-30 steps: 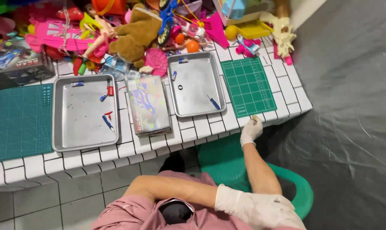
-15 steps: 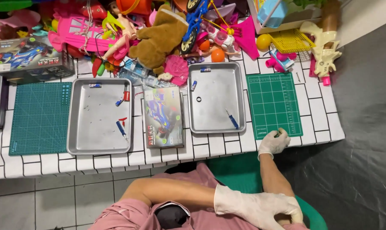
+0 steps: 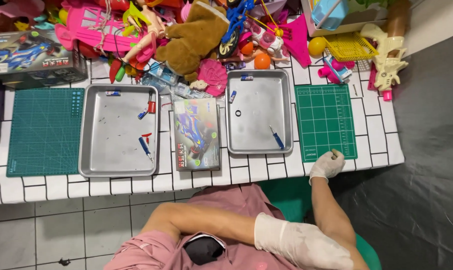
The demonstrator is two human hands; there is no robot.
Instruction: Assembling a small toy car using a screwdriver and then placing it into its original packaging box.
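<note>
A white tiled table (image 3: pixel 371 145) carries toys along its far edge and trays mid-surface; near its front right corner the gloved right hand (image 3: pixel 326 165) rests curled fingertips on the small green cutting mat (image 3: pixel 325 120), gripping nothing, while the left hand (image 3: pixel 299 245) lies loosely open across the right forearm.

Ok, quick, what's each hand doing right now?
Left hand: gloved, lying flat on the right forearm, holding nothing.
Right hand: gloved, fingers curled on the green cutting mat edge; grip cannot be told.
</note>
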